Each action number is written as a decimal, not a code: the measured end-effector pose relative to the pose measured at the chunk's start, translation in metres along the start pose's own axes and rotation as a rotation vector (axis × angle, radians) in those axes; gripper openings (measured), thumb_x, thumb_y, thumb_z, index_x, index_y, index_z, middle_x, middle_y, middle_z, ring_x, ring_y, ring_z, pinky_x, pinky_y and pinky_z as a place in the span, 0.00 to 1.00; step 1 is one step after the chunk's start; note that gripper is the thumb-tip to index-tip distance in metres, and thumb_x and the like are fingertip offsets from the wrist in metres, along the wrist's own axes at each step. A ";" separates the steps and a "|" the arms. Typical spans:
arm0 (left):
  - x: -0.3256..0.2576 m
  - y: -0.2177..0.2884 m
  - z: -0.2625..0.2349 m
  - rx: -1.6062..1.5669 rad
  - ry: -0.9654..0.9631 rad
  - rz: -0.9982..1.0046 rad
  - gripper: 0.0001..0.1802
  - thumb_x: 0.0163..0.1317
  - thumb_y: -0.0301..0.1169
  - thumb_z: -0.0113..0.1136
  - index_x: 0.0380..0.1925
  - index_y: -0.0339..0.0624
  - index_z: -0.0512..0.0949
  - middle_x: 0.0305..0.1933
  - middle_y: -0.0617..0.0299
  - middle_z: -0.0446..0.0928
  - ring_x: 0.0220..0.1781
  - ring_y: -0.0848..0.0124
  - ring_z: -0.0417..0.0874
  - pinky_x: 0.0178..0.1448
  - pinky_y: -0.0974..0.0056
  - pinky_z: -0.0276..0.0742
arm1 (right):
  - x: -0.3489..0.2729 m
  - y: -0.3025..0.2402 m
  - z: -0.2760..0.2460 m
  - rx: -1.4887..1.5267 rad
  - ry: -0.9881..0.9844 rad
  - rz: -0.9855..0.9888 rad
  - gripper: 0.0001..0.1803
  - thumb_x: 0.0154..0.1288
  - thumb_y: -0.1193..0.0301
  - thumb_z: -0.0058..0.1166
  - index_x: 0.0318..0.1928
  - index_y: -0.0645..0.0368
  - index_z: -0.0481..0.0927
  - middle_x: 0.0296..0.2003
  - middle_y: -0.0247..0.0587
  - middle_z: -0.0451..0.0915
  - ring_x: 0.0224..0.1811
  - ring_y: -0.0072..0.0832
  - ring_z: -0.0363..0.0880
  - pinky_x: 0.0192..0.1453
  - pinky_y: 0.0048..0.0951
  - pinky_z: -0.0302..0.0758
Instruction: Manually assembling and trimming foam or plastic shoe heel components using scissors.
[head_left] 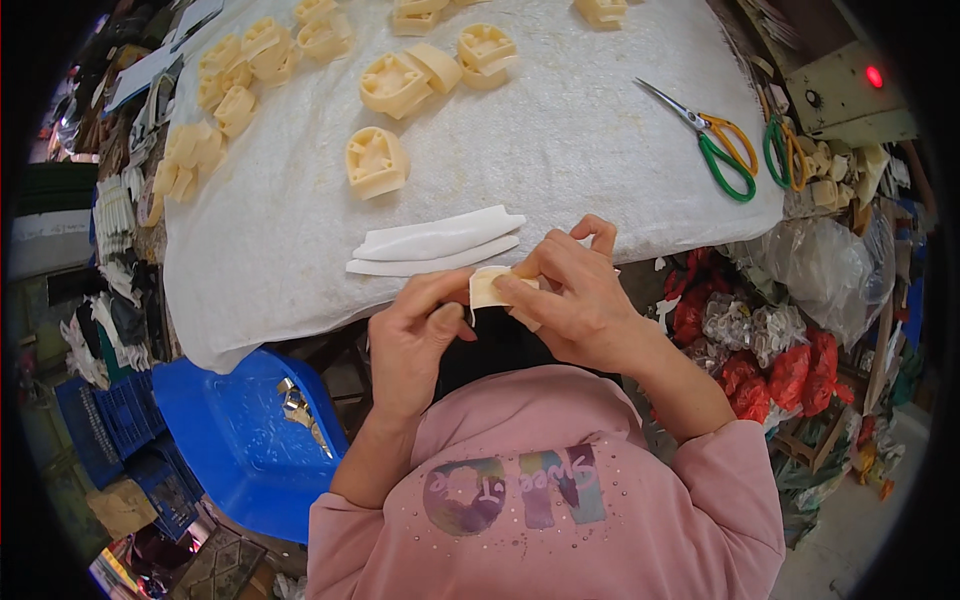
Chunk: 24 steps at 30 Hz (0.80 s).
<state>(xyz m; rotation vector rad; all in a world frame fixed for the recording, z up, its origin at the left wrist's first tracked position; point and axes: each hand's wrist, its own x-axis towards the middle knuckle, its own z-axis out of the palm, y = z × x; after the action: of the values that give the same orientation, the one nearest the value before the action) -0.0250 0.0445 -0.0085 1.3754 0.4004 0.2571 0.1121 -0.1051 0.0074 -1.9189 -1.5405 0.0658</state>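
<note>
Just past the table's near edge I hold a small cream moulded heel block (490, 287), with a thin white edge on its left side. My right hand (580, 295) grips it from the right, thumb on its face and fingers bent behind. On the left, my left hand (420, 325) pinches at the block's edge; its fingertips are partly hidden. Two white curved strips (435, 240) lie side by side on the cloth just beyond my hands. Farther off sits a single cream hollow heel block (376, 162), its ribbed inside facing up.
More cream blocks (395, 85) spread across the white-covered table (560, 130). Scissors with green and orange handles (705, 140) lie at right; a second pair (783, 152) is beside them. A blue plastic seat (235, 440) holds metallic bits at lower left. Red bags (765, 380) crowd the lower right.
</note>
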 end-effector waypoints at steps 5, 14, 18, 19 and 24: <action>0.000 -0.010 0.000 -0.601 -0.353 -0.411 0.36 0.63 0.50 0.53 0.64 0.37 0.59 0.55 0.60 0.70 0.55 0.72 0.71 0.50 0.67 0.70 | -0.001 0.001 0.001 0.083 -0.004 -0.059 0.18 0.47 0.76 0.58 0.41 0.47 0.76 0.26 0.32 0.64 0.31 0.28 0.67 0.45 0.45 0.55; 0.005 -0.019 0.008 -0.661 -0.362 -0.499 0.23 0.58 0.41 0.53 0.51 0.40 0.67 0.47 0.63 0.70 0.47 0.75 0.70 0.50 0.68 0.66 | 0.000 -0.001 -0.001 0.178 -0.095 -0.113 0.17 0.45 0.77 0.58 0.39 0.50 0.75 0.26 0.33 0.64 0.28 0.28 0.65 0.42 0.39 0.55; 0.006 -0.020 0.013 -0.691 -0.337 -0.469 0.24 0.59 0.41 0.51 0.52 0.41 0.66 0.47 0.63 0.70 0.47 0.75 0.70 0.50 0.68 0.65 | 0.000 0.002 0.001 0.208 -0.033 -0.112 0.18 0.45 0.79 0.58 0.40 0.50 0.76 0.24 0.32 0.65 0.27 0.28 0.65 0.42 0.39 0.56; 0.005 -0.021 0.012 -0.649 -0.320 -0.485 0.28 0.59 0.46 0.52 0.54 0.39 0.65 0.47 0.59 0.70 0.48 0.72 0.71 0.51 0.67 0.66 | 0.000 0.003 0.001 0.206 -0.034 -0.112 0.18 0.45 0.79 0.58 0.40 0.50 0.76 0.24 0.32 0.65 0.27 0.28 0.65 0.42 0.39 0.56; 0.002 -0.007 0.015 -0.206 0.075 -0.011 0.32 0.64 0.51 0.53 0.56 0.35 0.65 0.45 0.56 0.72 0.46 0.72 0.72 0.49 0.70 0.69 | 0.001 0.004 -0.002 0.179 -0.008 -0.056 0.18 0.46 0.78 0.60 0.41 0.51 0.78 0.25 0.28 0.68 0.29 0.25 0.68 0.44 0.41 0.56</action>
<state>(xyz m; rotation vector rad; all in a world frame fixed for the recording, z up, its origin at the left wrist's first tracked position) -0.0176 0.0303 -0.0139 1.1638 0.4318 0.3324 0.1165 -0.1054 0.0070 -1.7372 -1.5387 0.1812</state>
